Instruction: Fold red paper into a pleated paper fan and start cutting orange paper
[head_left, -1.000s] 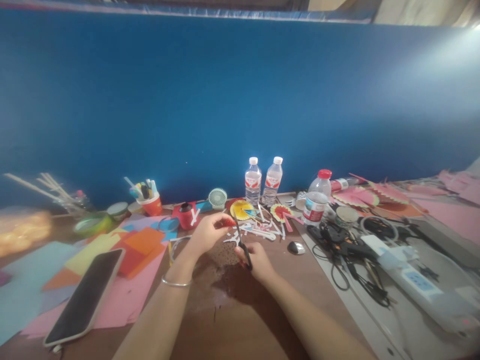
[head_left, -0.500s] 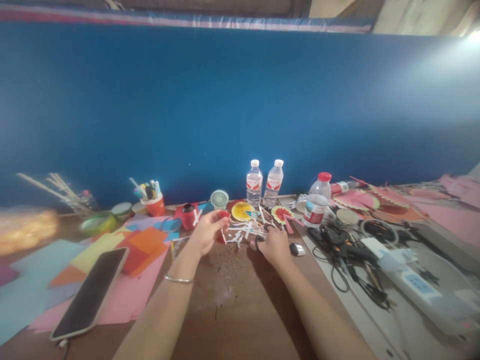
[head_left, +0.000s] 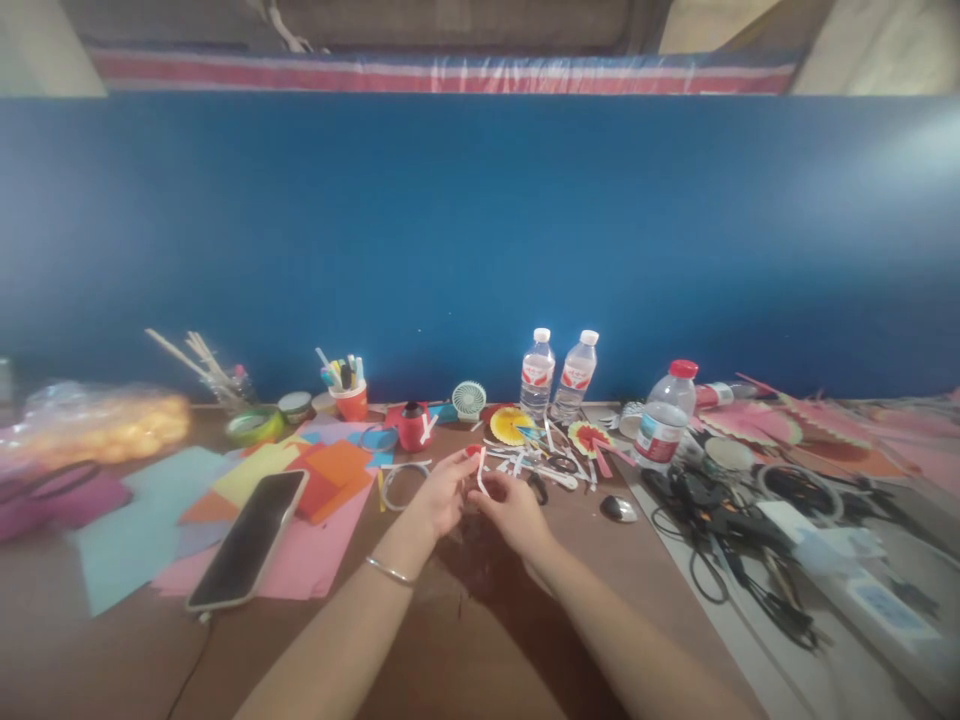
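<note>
Between the thumb and fingers of my left hand (head_left: 444,492) is a small piece of red folded paper (head_left: 473,452). My right hand (head_left: 517,515) has come up close beside it, its fingertips pinched on a thin white strip (head_left: 481,470) that stands against the red paper. Part of both pieces is hidden by my fingers. Just beyond my right hand, black-handled scissors (head_left: 537,488) lie on the table near scattered white paper strips (head_left: 517,462). A yellow paper fan (head_left: 512,427) and a red and yellow paper fan (head_left: 591,440) lie behind.
To the left are coloured paper sheets (head_left: 330,480), a phone (head_left: 251,540) and a cup of pens (head_left: 351,402). Water bottles (head_left: 537,375), a small fan (head_left: 469,400) and a red container (head_left: 413,430) stand at the back. A mouse (head_left: 619,509) and tangled cables (head_left: 720,540) are on the right.
My right hand has left the black-handled scissors and moved left to meet my left hand, with a white strip in its fingers. The camera view has shifted.
</note>
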